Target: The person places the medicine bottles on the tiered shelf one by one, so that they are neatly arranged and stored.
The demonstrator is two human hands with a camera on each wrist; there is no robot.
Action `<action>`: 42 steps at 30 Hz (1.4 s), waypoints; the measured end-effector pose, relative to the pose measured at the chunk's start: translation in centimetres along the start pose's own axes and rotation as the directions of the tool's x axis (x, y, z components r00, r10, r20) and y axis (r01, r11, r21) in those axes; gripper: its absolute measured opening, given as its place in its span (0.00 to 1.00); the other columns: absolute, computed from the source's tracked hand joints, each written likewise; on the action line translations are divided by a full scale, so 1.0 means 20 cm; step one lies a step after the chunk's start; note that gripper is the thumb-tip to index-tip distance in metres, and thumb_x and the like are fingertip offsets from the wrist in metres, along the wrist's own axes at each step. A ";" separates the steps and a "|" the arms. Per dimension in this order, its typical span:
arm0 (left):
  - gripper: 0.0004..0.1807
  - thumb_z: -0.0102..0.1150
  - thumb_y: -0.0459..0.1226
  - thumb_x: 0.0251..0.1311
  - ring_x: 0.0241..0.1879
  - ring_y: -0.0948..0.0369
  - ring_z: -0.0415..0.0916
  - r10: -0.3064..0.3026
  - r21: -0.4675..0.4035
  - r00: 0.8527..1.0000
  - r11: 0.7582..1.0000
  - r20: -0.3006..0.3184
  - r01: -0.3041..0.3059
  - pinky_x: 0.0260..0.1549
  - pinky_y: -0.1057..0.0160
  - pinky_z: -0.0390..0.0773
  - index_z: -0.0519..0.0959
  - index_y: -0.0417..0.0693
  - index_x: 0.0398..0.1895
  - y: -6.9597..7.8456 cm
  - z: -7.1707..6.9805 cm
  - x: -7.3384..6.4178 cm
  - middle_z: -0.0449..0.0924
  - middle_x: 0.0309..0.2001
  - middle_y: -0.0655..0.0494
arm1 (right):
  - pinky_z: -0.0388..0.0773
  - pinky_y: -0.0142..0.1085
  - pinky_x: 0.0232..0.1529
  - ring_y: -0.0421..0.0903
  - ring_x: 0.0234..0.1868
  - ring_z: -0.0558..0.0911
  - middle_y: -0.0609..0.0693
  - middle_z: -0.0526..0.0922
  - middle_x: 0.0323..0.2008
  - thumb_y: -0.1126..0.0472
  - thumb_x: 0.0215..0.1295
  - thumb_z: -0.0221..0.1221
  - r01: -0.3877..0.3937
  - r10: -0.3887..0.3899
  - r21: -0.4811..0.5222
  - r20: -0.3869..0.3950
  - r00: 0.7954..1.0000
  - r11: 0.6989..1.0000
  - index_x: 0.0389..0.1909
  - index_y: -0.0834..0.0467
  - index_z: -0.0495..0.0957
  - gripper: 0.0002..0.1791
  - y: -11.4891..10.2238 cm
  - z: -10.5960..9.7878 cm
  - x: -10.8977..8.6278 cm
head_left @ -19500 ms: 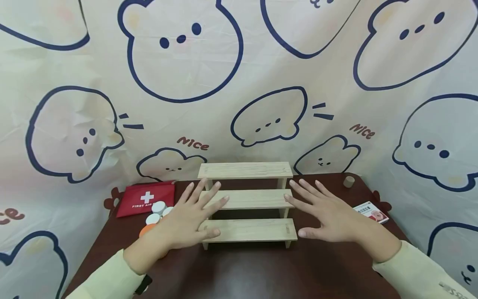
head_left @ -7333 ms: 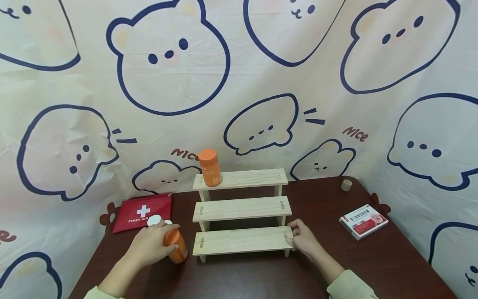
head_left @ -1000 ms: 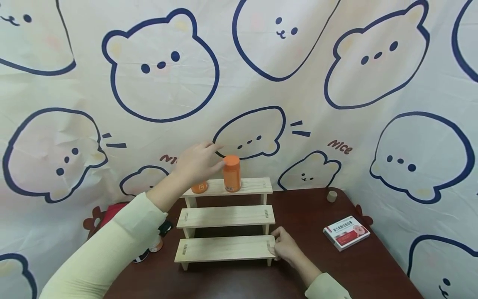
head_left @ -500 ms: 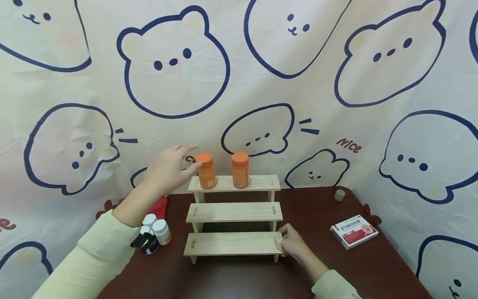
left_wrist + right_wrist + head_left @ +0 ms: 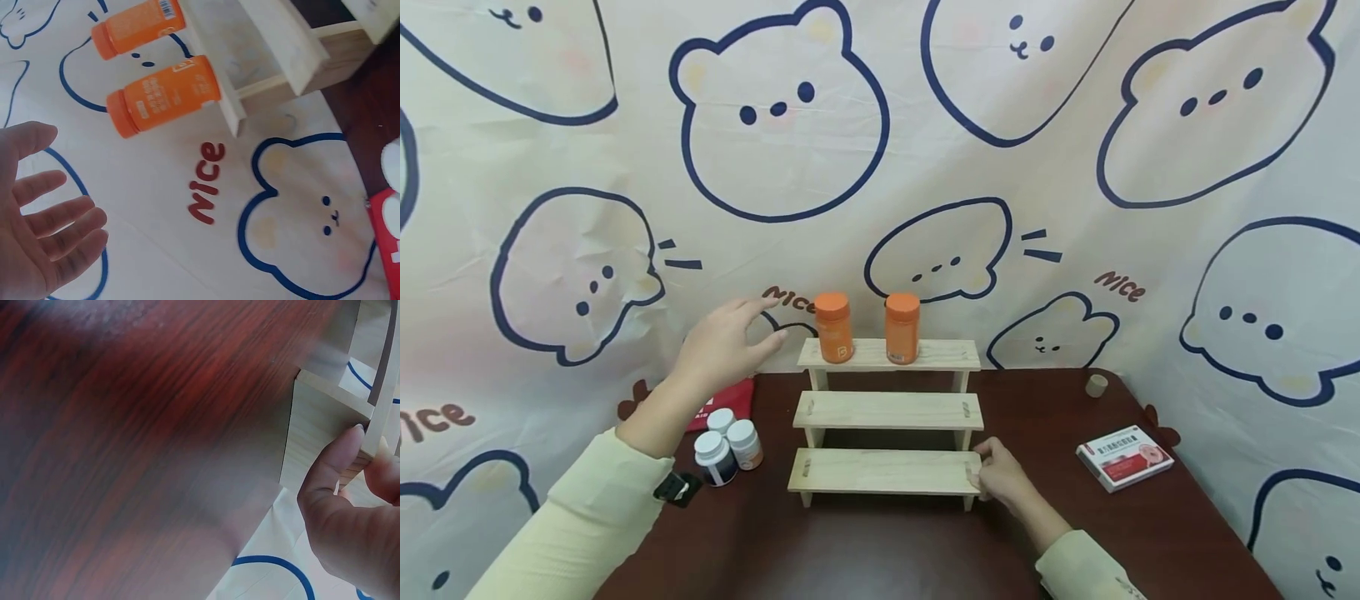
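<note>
A three-tier wooden step shelf (image 5: 886, 471) stands on the dark table. Two orange bottles with orange lids are upright on its top tier: a left bottle (image 5: 835, 329) and a right bottle (image 5: 902, 331). My left hand (image 5: 722, 346) hovers left of them, fingers spread and holding nothing; the left wrist view shows this hand (image 5: 47, 219) apart from both bottles. At the lowest tier's right end, my right hand (image 5: 1002, 477) pinches the board. In the right wrist view, thumb and fingers of that hand (image 5: 350, 506) are on either side of the wooden edge.
Left of the shelf, white-lidded bottles cluster: a dark one (image 5: 716, 461), an orange-labelled one (image 5: 746, 446) and a third (image 5: 721, 420). Behind them lies a red pouch (image 5: 739, 398), partly hidden by my arm. Rightward are a medicine box (image 5: 1124, 457) and a small cylinder (image 5: 1096, 385).
Since the earliest frame, both orange bottles have come onto the top tier. My left hand has let go of the right one and drawn back left. The right hand keeps its hold.
</note>
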State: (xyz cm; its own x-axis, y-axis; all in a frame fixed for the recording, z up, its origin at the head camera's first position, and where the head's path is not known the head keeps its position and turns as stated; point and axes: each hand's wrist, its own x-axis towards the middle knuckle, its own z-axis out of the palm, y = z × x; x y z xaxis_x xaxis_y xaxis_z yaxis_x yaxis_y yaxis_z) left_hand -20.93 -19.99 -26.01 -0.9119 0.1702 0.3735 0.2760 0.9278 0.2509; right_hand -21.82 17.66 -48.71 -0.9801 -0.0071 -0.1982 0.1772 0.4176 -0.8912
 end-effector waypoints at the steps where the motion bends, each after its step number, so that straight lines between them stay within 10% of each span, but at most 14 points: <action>1: 0.30 0.56 0.49 0.61 0.60 0.43 0.66 -0.005 -0.002 1.000 1.000 0.004 0.005 0.53 0.38 0.68 0.69 0.46 0.63 -0.01 0.01 0.00 0.69 0.61 0.40 | 0.71 0.33 0.16 0.46 0.19 0.71 0.57 0.71 0.26 0.82 0.38 0.45 -0.004 0.004 -0.004 -0.002 1.000 1.000 0.50 0.68 0.66 0.30 0.00 -0.01 0.00; 42: 0.34 0.60 0.49 0.57 0.54 0.36 0.67 -0.287 0.079 0.946 0.957 0.148 0.278 0.44 0.30 0.68 0.68 0.38 0.61 -0.36 0.25 -0.31 0.69 0.57 0.31 | 0.72 0.34 0.19 0.46 0.20 0.70 0.56 0.71 0.26 0.83 0.36 0.44 -0.025 0.024 0.015 0.028 0.999 1.000 0.51 0.68 0.65 0.32 -0.01 -0.01 0.01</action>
State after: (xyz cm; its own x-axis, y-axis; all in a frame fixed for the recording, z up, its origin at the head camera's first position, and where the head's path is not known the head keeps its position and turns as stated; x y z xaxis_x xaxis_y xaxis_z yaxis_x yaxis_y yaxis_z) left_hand -18.85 -26.13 -34.55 -0.9872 -0.0564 0.1494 -0.0136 0.9618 0.2734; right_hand -22.12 17.76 -48.60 -0.9726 -0.0229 -0.2313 0.2027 0.4036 -0.8922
